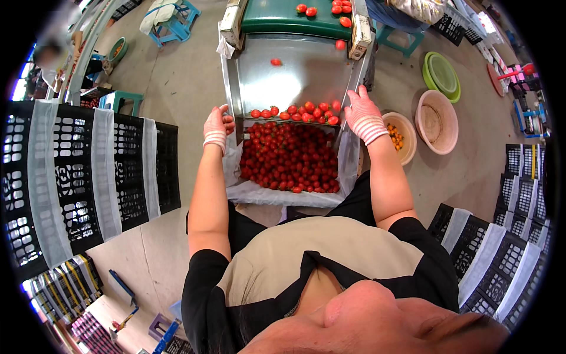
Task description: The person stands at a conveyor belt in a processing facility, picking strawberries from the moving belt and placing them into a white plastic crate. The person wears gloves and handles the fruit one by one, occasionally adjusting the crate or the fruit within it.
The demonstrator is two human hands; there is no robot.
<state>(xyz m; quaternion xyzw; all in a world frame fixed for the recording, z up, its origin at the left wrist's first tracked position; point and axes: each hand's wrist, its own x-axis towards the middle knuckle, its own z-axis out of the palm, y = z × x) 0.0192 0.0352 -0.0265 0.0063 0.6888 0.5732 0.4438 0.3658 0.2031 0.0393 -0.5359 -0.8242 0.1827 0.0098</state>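
Observation:
My left hand (217, 125), in a pale glove with a striped cuff, is beside the left rim of a sloping metal chute (283, 84). Its fingers are loosely curled, with nothing seen in them. My right hand (365, 114), gloved alike, lies at the chute's right rim with fingers apart; whether it touches the metal I cannot tell. A row of cherry tomatoes (308, 111) rests along the chute's lower lip. Below it, a heap of red cherry tomatoes (287, 161) fills a container lined with white sheeting (261, 197). One tomato (276, 62) is higher on the slope.
A green conveyor belt (283, 17) carrying several tomatoes ends above the chute. Right of me are a basin with orange fruit (409, 148), a pink basin (446, 128) and green basins (455, 88). Black crates (128, 168) stand stacked at left, more crates (482, 256) at right.

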